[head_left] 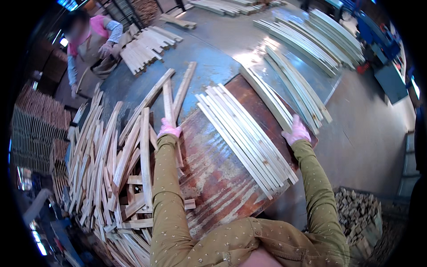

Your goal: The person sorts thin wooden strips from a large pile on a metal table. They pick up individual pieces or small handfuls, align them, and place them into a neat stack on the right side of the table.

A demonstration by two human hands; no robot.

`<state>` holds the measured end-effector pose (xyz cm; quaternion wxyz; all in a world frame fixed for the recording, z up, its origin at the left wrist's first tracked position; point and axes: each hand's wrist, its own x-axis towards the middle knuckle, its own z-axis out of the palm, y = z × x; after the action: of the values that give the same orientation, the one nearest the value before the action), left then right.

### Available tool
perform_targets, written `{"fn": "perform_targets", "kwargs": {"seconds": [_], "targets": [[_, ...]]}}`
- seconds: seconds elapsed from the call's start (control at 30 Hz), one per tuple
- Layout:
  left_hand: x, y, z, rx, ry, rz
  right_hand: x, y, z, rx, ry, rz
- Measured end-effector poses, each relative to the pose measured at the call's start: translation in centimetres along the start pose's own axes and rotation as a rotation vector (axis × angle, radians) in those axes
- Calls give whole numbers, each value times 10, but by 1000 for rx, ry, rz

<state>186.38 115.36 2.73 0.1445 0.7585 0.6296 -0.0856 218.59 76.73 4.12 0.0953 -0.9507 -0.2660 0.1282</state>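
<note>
Head view: my left hand (169,129) pinches a thin wood slat (168,104) at its near end; my right hand (296,131) lies flat on slat bundle (271,100), far right of rusty board (213,164). Slats look light, stiff, splintery; best gripped mid-length. Loose pile (106,169) left.

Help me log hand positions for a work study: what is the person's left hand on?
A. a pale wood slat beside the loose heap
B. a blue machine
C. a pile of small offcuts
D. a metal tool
A: the left hand grips a slat next to the loose heap.
</note>
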Motion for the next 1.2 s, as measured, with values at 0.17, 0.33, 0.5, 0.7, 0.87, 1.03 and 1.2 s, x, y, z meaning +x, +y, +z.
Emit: {"fn": "perform_targets", "kwargs": {"seconds": [0.17, 0.33, 0.5, 0.7, 0.87, 1.03, 1.2], "targets": [[17, 2, -14, -51, -124, -63, -2, 14, 11, -317, 284, -211], [-20, -76, -5, -1321, -619, 151, -53, -89, 25, 982, 78, -434], [-193, -89, 62, -2423, -1224, -168, -138, -223, 14, 952, -701, -367], [-275, -126, 126, -1714, -699, -295, -141, -235, 118, 620, -680, -387], [-280, -116, 120, -1024, -131, -37, -158, -183, 66, 164, -342, -372], [-281, -44, 110, -848, -270, 30, -155, -123, 67, -53, 228, -577], [-258, -12, 194, -786, -306, 559, -206, -148, 66, 5, 50, -778]]}}
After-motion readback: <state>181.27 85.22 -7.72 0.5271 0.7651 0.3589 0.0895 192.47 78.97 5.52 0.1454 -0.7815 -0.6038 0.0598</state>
